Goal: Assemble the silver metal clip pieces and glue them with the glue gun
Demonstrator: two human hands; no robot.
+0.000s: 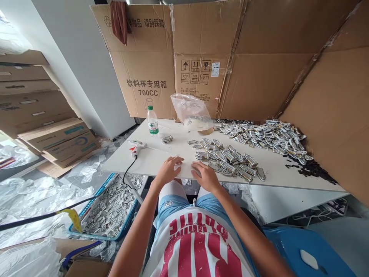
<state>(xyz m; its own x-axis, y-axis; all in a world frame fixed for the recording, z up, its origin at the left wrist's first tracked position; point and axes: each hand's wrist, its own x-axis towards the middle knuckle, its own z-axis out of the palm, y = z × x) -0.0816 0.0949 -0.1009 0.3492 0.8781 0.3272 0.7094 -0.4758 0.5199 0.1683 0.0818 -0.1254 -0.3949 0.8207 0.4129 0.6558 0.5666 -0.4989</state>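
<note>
**Both hands flat at the bench edge, beside the badges**

Head view. Left hand (169,169) rests palm down on the white bench (161,154), fingers spread, holding nothing. Right hand (205,176) lies just beside it, also palm down and loose; its fingertips reach the near edge of a badge cluster (227,159), and whether a piece sits under them cannot be told. The two hands are close together but not touching.

Further back and right, a bigger badge heap (265,136) spreads toward the cardboard wall (259,77). Black scraps (313,169) lie at the far right edge.

Left of the hands: glue gun (137,146) lying on its side, cord running off the bench. Behind it a water bottle (152,122) stands upright, a small stack (167,139) near it, a plastic bag (191,111) beyond.

On the floor at left, a blue basket (111,209) holds more badges.
</note>
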